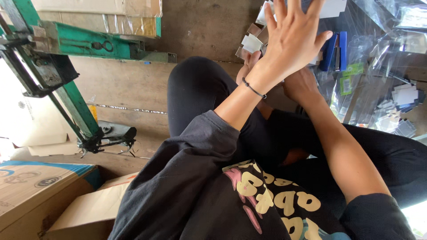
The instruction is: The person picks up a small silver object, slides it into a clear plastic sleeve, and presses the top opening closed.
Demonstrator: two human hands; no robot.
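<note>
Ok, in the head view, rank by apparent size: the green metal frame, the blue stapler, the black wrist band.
1. Green metal frame, largest, though it sits nearer the camera.
2. Blue stapler.
3. Black wrist band on the left hand, smallest.

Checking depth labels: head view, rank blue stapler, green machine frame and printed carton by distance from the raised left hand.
From the left hand:
1. Blue stapler, just to its right, among clear bags.
2. Green machine frame, far across on the left, upper part.
3. Printed carton, bottom-left corner, farthest.
</note>
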